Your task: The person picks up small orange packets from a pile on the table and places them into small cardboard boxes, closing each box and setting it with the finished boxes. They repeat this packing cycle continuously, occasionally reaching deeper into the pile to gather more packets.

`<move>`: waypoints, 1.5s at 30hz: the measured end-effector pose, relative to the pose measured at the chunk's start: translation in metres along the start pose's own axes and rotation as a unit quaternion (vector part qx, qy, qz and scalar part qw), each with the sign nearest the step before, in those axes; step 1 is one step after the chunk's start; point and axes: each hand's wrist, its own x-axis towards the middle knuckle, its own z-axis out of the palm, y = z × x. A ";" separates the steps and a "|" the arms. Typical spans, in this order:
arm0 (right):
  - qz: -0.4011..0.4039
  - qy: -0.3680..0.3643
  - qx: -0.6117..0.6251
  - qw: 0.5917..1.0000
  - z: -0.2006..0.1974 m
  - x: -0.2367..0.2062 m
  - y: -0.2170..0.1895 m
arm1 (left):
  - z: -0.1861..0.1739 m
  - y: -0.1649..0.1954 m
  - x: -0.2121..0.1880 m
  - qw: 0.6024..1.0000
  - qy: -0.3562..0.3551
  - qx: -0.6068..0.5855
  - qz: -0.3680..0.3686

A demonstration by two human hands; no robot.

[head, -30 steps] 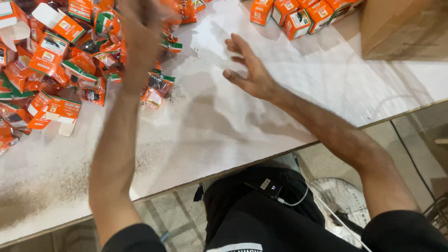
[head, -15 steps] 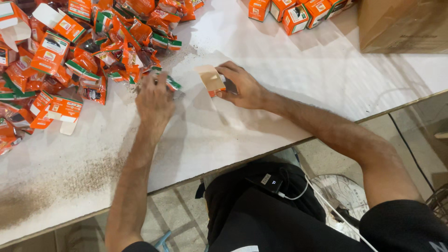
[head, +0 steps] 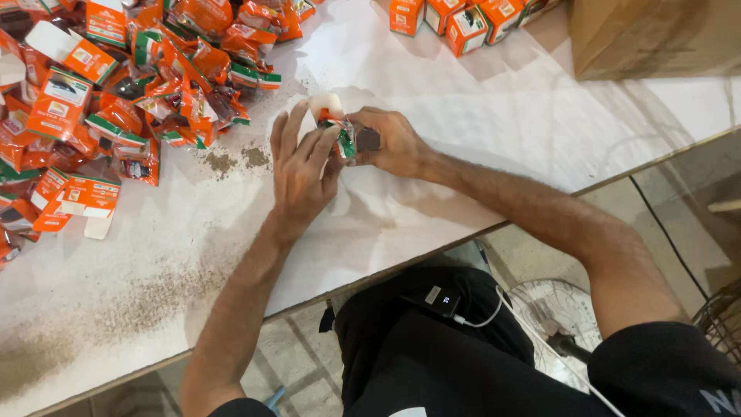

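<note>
My left hand (head: pixel 299 168) and my right hand (head: pixel 387 140) meet over the white table (head: pixel 494 116), both gripping one small carton (head: pixel 330 108) with an orange-green foil pouch (head: pixel 344 139) at its mouth. The left fingers cover the carton's side, so most of it is hidden. The right hand holds the pouch end from the right. A big heap of orange pouches and flat orange cartons (head: pixel 116 85) lies just left of the hands.
Several folded orange boxes (head: pixel 463 19) stand at the back, next to a brown cardboard box (head: pixel 656 35) at the top right. Brown powder (head: pixel 231 161) is spilled on the table. A fan (head: pixel 559 316) stands on the floor below the table edge.
The left hand came down from the heap with a pouch and joined the right hand, which picked up a carton. Both now hold carton and pouch together.
</note>
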 end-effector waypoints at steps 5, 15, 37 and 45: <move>-0.038 -0.004 -0.046 0.998 0.002 -0.001 0.005 | 0.010 0.005 0.001 0.995 0.020 0.018 -0.093; 0.004 0.020 0.047 0.999 0.004 -0.006 -0.003 | 0.033 -0.009 0.011 0.894 0.072 -0.219 -0.385; -0.116 0.015 -0.082 0.990 0.009 -0.003 -0.003 | 0.047 -0.048 -0.001 0.829 -0.005 -0.445 -0.338; -0.036 -0.002 0.011 0.999 0.006 -0.007 0.000 | 0.017 -0.018 -0.015 0.963 -0.018 -0.247 -0.110</move>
